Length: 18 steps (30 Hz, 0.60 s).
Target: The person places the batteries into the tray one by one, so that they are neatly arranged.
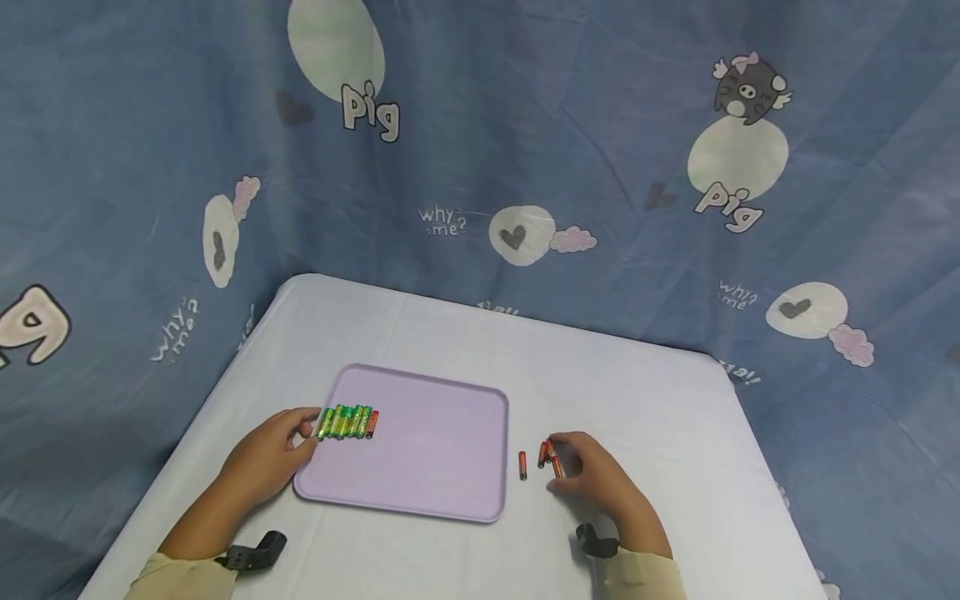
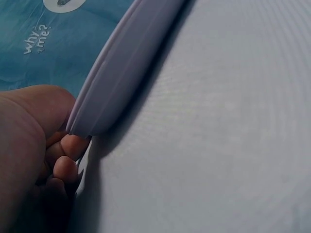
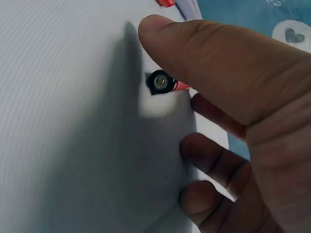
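My left hand (image 1: 262, 458) (image 2: 24, 126) grips the left edge of the lilac tray (image 1: 442, 450) (image 2: 119, 73), thumb and fingers around its rim. Beside those fingers, several green batteries (image 1: 343, 422) lie in a row on the tray, with one red battery (image 1: 372, 424) at the row's right end. My right hand (image 1: 600, 479) (image 3: 262, 111) is over the white table right of the tray, thumb and fingers apart around a loose cluster of red batteries (image 1: 542, 454). In the right wrist view, a battery's dark end (image 3: 161, 82) shows beside the thumb.
A single red battery (image 1: 522, 465) lies on the white table (image 1: 435, 558) between the tray and the cluster. Blue patterned cloth (image 1: 600, 267) hangs behind the table and down its sides. Each wrist wears a black device (image 1: 258, 552).
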Tool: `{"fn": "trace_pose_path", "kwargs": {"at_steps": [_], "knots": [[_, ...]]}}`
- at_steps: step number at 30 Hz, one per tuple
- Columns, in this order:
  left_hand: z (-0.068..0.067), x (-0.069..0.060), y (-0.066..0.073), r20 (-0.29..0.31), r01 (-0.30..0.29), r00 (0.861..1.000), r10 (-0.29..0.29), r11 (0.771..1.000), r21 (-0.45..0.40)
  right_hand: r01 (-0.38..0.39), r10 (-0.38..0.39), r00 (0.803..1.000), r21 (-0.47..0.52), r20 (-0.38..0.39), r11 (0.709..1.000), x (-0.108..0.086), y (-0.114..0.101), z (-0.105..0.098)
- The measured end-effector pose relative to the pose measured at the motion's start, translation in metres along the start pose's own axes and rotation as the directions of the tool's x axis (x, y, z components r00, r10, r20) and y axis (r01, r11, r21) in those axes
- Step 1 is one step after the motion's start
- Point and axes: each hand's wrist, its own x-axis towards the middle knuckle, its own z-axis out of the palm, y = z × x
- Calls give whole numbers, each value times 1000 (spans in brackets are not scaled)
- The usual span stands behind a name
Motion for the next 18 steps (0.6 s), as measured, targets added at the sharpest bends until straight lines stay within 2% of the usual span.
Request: {"fn": "trace_pose_path", "kwargs": {"at_steps": [7,14,18], "knots": [[-1,0,-1,-8,-9,1000,9,1000,7,42,-42,999,-40,8,998,-1,1,-1],[-1,0,0,-4,-3,1000,3,1000,0,-15,14,1000,-22,-23,1000,-5,2,3],[-1,0,1,-5,-1,1000,1,1000,-1,-15,14,999,-28,-32,1000,-4,3,5]]}}
